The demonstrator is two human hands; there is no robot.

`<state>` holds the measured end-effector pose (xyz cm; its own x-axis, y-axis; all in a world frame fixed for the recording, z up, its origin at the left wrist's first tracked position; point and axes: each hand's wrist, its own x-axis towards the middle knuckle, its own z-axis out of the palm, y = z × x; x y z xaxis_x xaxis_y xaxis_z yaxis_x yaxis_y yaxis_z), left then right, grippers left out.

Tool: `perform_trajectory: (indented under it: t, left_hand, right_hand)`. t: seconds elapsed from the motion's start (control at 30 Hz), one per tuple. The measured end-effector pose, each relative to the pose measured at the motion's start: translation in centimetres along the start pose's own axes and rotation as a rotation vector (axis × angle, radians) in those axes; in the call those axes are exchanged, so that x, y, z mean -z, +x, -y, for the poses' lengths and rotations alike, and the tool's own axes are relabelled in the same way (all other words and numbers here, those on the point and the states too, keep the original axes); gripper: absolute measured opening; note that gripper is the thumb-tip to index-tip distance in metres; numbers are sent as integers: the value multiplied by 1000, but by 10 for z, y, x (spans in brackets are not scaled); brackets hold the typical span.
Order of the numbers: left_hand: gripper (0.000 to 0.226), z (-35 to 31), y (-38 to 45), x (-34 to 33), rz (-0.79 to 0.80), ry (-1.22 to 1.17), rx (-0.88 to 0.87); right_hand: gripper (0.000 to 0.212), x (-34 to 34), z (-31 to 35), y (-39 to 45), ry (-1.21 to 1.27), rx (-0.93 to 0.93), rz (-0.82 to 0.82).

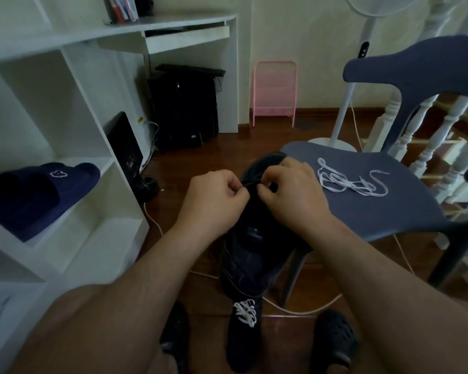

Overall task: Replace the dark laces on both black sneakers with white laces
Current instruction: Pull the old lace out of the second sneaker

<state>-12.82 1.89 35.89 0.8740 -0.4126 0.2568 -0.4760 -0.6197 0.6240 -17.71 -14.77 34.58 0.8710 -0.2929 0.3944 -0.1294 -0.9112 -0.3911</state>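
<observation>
**Both hands pinch the dark lace on the sneaker at the chair**

A black sneaker [254,238] leans toe-up against the front edge of a blue chair [389,206], its toe at seat level and its heel low toward the floor. The left hand [214,198] and the right hand [289,190] meet over its upper part, fingers curled. Each pinches a thin dark lace [250,184] that runs between them just above the eyelets. The knuckles of the two hands are almost touching.

On the chair seat, just right of the right hand, lies a loose white lace [351,182] in a tangle of loops, apart from the shoe.

On the floor below, between the person's feet, stands a second sneaker [243,344], already threaded with a white lace [246,311] across its front. A dark clog [335,338] shows on the right foot.

To the left stands a white shelf [73,233] holding navy slippers [41,193]. Behind, a pink rack [274,90] leans at the wall beside a white desk [173,31], and a white cable [295,309] trails over the wooden floor.
</observation>
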Motion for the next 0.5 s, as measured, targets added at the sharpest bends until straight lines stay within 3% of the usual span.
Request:
perform_trajectory:
  t: [0.13, 0.23, 0.4, 0.5]
  left_hand:
    - [13, 5, 4, 12, -39, -10, 21]
    - [14, 6, 1, 11, -25, -6, 28]
    - [15, 5, -1, 3, -2, 10, 34]
    - [15, 3, -2, 2, -13, 8, 15]
  right_hand:
    - [24, 22, -32, 13, 27, -268, -8]
    - [19, 33, -49, 12, -81, -369, 222]
    - [25, 23, -18, 6, 57, -136, 203]
    - [20, 9, 4, -1, -31, -36, 171]
